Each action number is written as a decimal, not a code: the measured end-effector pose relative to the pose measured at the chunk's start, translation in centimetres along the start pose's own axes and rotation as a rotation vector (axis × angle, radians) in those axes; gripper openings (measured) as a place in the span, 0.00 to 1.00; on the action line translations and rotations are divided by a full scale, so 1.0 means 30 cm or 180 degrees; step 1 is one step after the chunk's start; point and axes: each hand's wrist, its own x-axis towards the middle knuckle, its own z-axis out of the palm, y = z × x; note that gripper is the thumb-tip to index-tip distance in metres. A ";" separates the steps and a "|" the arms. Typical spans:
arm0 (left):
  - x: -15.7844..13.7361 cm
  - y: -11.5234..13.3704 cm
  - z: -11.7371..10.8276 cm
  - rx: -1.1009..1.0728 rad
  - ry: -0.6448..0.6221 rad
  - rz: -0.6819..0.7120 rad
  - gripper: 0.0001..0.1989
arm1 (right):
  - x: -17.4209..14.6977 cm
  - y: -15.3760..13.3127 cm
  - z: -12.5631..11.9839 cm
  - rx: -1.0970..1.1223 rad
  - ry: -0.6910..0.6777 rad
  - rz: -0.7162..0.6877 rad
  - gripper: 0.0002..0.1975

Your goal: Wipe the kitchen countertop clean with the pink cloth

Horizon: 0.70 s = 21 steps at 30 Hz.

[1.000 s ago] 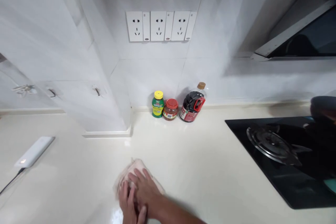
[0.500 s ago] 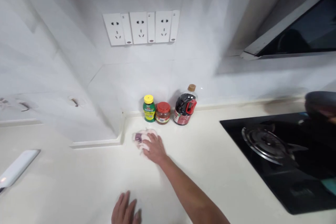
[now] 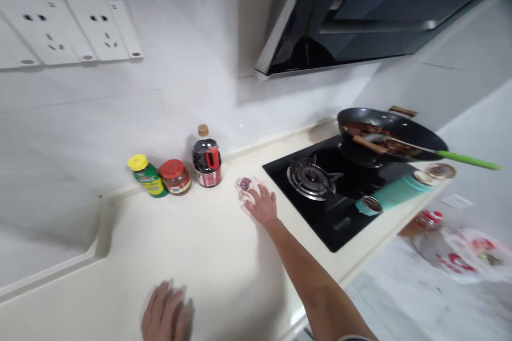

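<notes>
Pressed down on the pale countertop (image 3: 208,245), my right hand (image 3: 262,205) grips a crumpled pale pink cloth (image 3: 242,186) with a dark purple patch. The cloth lies just left of the black gas hob (image 3: 280,184). My left hand (image 3: 165,311) is at the bottom of the view over the counter, holding nothing, with its fingers apart. Behind the hands, along the wall, stand a green bottle with a yellow cap (image 3: 149,177), a red-lidded jar (image 3: 176,178) and a dark sauce bottle with a red handle (image 3: 207,162).
A wok (image 3: 384,136) with food and a green-handled utensil (image 3: 468,160) sits on the hob's far burner. A teal flask (image 3: 400,192) lies along the hob's front edge. The range hood (image 3: 360,26) overhangs. Plastic bags (image 3: 456,256) are on the floor at right.
My right hand has slid the cloth rightward along the counter, from near the wall corner to beside the hob. The view has turned right, bringing in the wok, flask and floor.
</notes>
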 end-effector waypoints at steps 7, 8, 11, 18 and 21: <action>0.250 0.163 0.069 0.0100 0.0131 0.0355 0.17 | -0.299 0.287 -0.146 -0.0160 0.0245 0.0098 0.21; 0.262 0.166 0.076 0.0141 0.0127 0.0362 0.17 | -0.363 0.307 -0.161 -0.0178 0.0271 0.0111 0.20; 0.274 0.164 0.087 0.0244 0.0049 0.0250 0.19 | -0.560 0.359 -0.195 -0.0240 0.0427 0.0164 0.19; 0.285 0.196 0.077 0.0414 -0.0282 -0.0012 0.25 | -0.882 0.503 -0.302 -0.0201 0.0626 0.0584 0.13; 0.297 0.216 0.069 0.0447 -0.0322 -0.0114 0.27 | -0.868 0.593 -0.393 -0.0035 0.0764 0.0617 0.16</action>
